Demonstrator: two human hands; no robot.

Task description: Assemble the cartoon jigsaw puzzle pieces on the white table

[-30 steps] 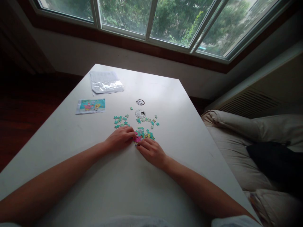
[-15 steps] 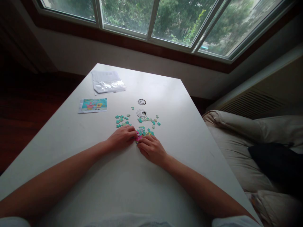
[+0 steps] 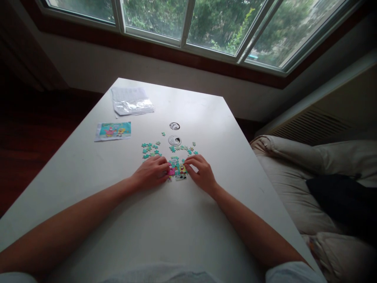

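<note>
A small patch of joined puzzle pieces (image 3: pixel 176 169), pink, yellow and teal, lies on the white table (image 3: pixel 165 228). My left hand (image 3: pixel 150 172) rests against its left edge, fingers curled with the tips on the pink part. My right hand (image 3: pixel 200 171) sits at the patch's right edge, fingers bent and spread, the tips touching the pieces. Loose teal pieces (image 3: pixel 150 149) lie scattered just beyond my left hand, and more loose pieces (image 3: pixel 184 149) lie beyond the patch.
A picture card (image 3: pixel 113 130) and a clear plastic bag (image 3: pixel 132 102) over a paper sheet lie at the far left. Two round holes (image 3: pixel 174 140) are set in the tabletop. Cushions (image 3: pixel 318 177) lie beside the table on the right; windows run along the back.
My right hand has moved from the patch's near edge to its right side, uncovering the yellow part. My left hand has stayed at the left edge.
</note>
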